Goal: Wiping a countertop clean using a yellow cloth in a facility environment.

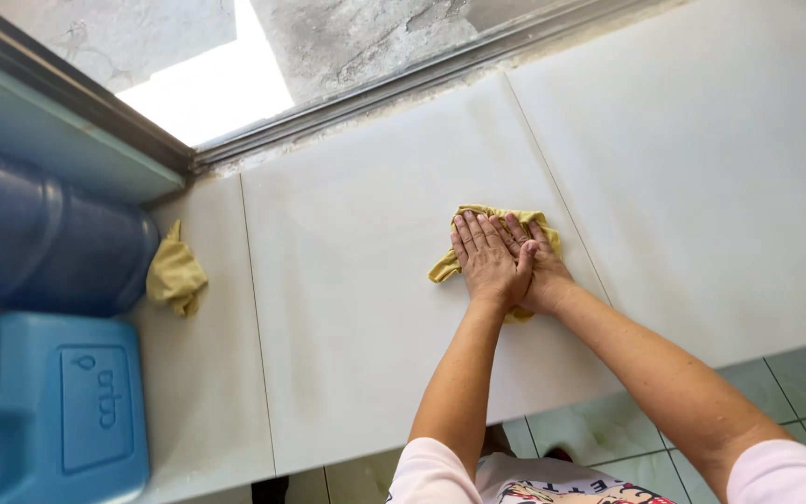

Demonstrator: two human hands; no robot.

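both hands lie stacked, one on the other, pressing a yellow cloth flat against the white tiled table. the left hand is on top, fingers straight and close together, pointing away from the body toward the window; its thumb lies out to the right over the other hand. the right hand sits underneath and slightly to the right, its fingers also stretched out flat, only partly seen. neither hand is clenched around the cloth: both are spread open, palms down, holding it under their weight. the cloth is crumpled, with a corner sticking out to the left of the hands and a bit showing below the wrists, and it lies near the joint between two large tiles, roughly mid-table. both forearms reach forward from the lower edge of the view, bare up to short pale pink sleeves, converging at the wrists.

well apart to the left, a second yellow cloth lies bunched on the table, just beside a dark blue water barrel lying on its side. in front of that sits a light blue plastic jerrycan. a metal window track runs along the far edge of the table. nothing lies between the hands and either cloth's surroundings. greenish floor tiles show below the table's near edge.
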